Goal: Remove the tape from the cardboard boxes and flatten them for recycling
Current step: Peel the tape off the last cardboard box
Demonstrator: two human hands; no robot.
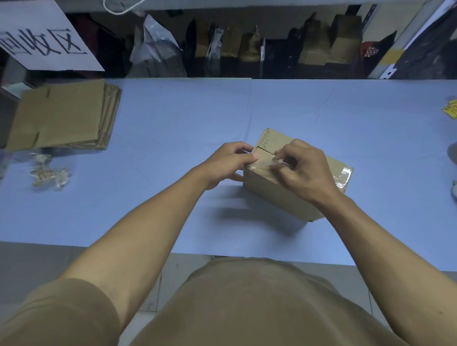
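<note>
Mid-tabletop (172, 111), the left hand (229, 163) grips the box (279, 194) steady so the right hand (305, 171) can pinch its tape (266, 164).

A small brown cardboard box (282, 194) sits closed near the middle of the bench, turned at an angle to the near edge. Clear glossy tape (343, 176) runs along its top seam and wraps over the right end, where it is wrinkled; a loosened strip lifts at the left end of the seam. A stack of flattened boxes (63, 116), plain brown, lies at the bench's far left corner, well apart.
</note>
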